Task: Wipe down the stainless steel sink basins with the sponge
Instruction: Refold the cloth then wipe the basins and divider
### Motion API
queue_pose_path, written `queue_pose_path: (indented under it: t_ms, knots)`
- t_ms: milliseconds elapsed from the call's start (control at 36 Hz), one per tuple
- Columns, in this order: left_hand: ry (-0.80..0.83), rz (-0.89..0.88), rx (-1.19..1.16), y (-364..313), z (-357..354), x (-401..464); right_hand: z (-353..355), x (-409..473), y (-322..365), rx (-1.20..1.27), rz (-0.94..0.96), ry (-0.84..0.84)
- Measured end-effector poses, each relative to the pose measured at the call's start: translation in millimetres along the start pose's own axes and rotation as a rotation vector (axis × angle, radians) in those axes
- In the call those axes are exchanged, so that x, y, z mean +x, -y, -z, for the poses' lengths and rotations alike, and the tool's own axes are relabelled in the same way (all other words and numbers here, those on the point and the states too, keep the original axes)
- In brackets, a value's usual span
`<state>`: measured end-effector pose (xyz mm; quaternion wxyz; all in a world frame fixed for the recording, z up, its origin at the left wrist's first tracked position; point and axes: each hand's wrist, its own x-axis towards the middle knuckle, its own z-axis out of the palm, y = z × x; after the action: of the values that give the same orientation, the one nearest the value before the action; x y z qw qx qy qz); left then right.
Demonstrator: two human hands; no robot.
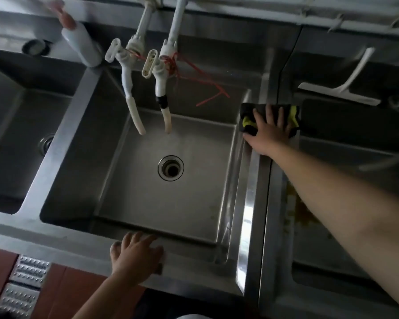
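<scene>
Count: three steel basins in a row. The middle basin [161, 194] is fully seen; the left basin [12, 139] and the right basin [346, 171] are cut by the frame edge. Two white taps [134, 88] hang over the middle basin from 12 o'clock, each with a pale hose end; the right one carries a band of dark tape. Red string [194, 74] is wound round the tap fittings and trails toward 1 o'clock. One white squeegee [346, 88] lies at 2 o'clock, on the back of the right basin. One white bottle [81, 44] stands at 11 o'clock on the divider between left and middle basins.

Sponge [248, 122]: one, dark scouring face up, bright yellow showing at its left and right edges. It sits at the far end of the ridge between middle and right basins, about 2 o'clock from the middle drain [171, 168]. The right hand [268, 130] lies flat on top of it, fingers spread, palm pressing down, not pinching.

The left hand [136, 256] rests at 6 o'clock on the front rim of the middle basin, fingers loosely spread, holding nothing.

Contents: middle basin holds only its round drain. The left basin shows a drain at its right side. The right basin floor bears a yellow-brown stain [302, 212]; anything else in it is too dark to tell.
</scene>
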<state>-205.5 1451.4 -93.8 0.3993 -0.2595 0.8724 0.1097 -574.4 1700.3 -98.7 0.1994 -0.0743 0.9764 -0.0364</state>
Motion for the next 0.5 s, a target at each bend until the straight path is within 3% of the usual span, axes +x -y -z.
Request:
queue_pose_path:
  t_ms: [111, 222, 333, 444, 500]
  knots:
    - [0.149, 0.004, 0.176, -4, 9, 7, -26, -50, 1, 0.007, 0.021, -0.036]
    - [0.096, -0.054, 0.206, -15, 23, 16, -51, -121, 6, 0.051, 0.001, -0.015]
    - [0.021, -0.178, 0.002, -26, 32, 29, -79, -201, 15, 0.066, -0.037, -0.024]
    - [0.259, -0.283, -0.451, -41, 34, 42, -108, -267, 33, 0.110, -0.119, -0.126]
    - [0.320, -0.313, -0.535, -46, 35, 43, -119, -288, 42, 0.126, -0.143, -0.177]
